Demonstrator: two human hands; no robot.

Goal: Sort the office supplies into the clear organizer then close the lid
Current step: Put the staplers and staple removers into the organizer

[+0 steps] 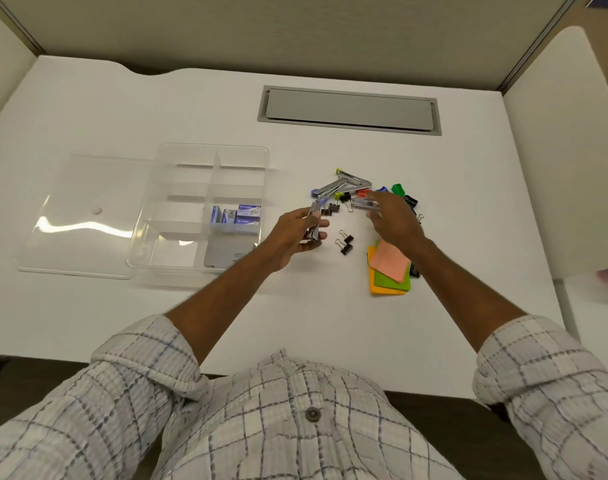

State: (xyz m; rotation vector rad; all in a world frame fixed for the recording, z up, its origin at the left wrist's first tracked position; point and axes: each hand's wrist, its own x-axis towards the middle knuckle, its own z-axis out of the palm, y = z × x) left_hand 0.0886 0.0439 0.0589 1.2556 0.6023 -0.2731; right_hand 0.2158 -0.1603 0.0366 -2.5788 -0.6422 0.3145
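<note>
The clear organizer (pixel 205 157) lies on the white desk with its lid (pixel 84 216) swung open to the left. Small blue staple boxes (pixel 238 218) and a grey card (pixel 223 252) sit in its right compartments. My left hand (pixel 294 237) grips a metal staple remover (pixel 313 225) just right of the organizer. My right hand (pixel 392 221) hovers with fingers spread over a pile of staple removers (pixel 344 183), one of them at its fingertips. Black binder clips (pixel 346 242) lie between my hands. Coloured sticky notes (pixel 389 271) lie under my right wrist.
A grey cable hatch (pixel 349 110) is set into the desk behind the pile. Partition walls stand at the back and on both sides. The desk's front edge runs close to my body.
</note>
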